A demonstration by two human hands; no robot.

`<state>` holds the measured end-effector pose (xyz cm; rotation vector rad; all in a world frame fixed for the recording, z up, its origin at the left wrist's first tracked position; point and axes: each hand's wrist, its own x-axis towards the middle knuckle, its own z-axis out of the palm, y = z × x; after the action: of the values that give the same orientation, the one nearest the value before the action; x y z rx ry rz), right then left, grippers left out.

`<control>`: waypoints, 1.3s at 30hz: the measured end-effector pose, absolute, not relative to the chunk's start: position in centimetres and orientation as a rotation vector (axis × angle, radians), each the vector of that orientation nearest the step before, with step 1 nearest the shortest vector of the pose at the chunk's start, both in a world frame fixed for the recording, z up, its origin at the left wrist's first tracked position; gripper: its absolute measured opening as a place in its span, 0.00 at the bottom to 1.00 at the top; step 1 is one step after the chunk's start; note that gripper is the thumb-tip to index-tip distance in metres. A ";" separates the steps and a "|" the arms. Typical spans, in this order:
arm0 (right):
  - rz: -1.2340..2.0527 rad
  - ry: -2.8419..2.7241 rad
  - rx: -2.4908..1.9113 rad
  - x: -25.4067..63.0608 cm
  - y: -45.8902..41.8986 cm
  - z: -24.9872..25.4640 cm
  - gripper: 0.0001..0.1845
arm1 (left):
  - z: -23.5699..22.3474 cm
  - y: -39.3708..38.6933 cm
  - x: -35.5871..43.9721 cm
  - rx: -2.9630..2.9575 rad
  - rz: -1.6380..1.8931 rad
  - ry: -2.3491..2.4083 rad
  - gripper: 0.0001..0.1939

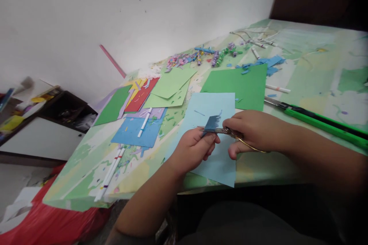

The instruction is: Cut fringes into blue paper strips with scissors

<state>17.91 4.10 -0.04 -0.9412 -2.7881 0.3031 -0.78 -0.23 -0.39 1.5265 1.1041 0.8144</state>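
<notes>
My left hand (193, 150) is closed, pinching a small dark blue paper strip (212, 123) with a fringed top edge. My right hand (253, 132) is closed round small gold-handled scissors (230, 133), whose blades point left and meet the strip. Both hands hover over a light blue paper sheet (218, 160) that lies at the table's near edge and overhangs it slightly.
On the green patterned table (310, 72) lie a dark green sheet (241, 84), light green sheets (172, 84), red and blue sheets with a white marker (144, 122), a green utility knife (316, 118), rolled paper bits (212, 55) and scraps at the back. A shelf stands at left.
</notes>
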 end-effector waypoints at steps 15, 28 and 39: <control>0.414 -2.800 -0.841 17.8 3.9 0.1 0.39 | -0.2 -0.6 -0.8 1.770 0.801 1.236 0.12; 0.247 -2.806 -0.856 17.9 4.0 -0.4 0.38 | -0.4 -0.5 -0.6 1.517 0.796 1.110 0.12; 0.376 -2.746 -0.851 18.0 4.1 -0.3 0.41 | -0.4 -0.5 -0.8 1.562 0.883 1.136 0.15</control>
<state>18.00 4.09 -0.27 -0.8506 -2.7463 0.3761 -0.79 -0.54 -0.43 1.5619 1.1359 0.8832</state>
